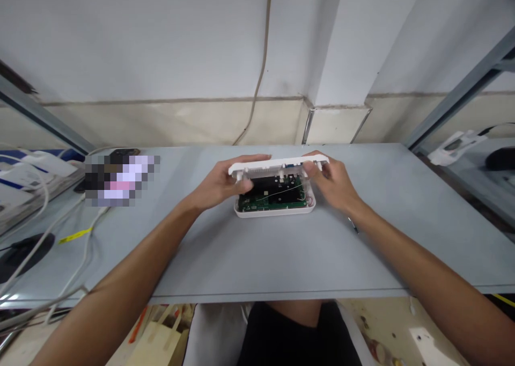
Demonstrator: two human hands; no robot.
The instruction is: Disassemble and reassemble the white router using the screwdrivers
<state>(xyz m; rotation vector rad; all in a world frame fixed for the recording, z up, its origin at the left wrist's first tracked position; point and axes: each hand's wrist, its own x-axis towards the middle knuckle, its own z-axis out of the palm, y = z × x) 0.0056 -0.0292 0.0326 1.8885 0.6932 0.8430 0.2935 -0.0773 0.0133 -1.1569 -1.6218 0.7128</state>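
Observation:
A white plastic housing cover (277, 166) is held tilted between my two hands, above the lower half of the same device. My left hand (225, 182) grips its left end, thumb on the near side and fingers behind. At the right end my right hand (332, 181) has the same kind of hold, with the thumb against the inner face. Below lies the white base shell (276, 213) on the table, with a green circuit board (251, 202) in it. Black plates cover much of the board, and a thin pale wire crosses it. The cover hides the base's far edge.
On the grey table (261, 264), a pen-like object (353, 225) lies beside my right forearm. Cables (86, 248), one with a yellow tag (75, 235), run along the left side near a blurred-out phone-like item (124, 178). A white handheld device (456, 146) stands at far right.

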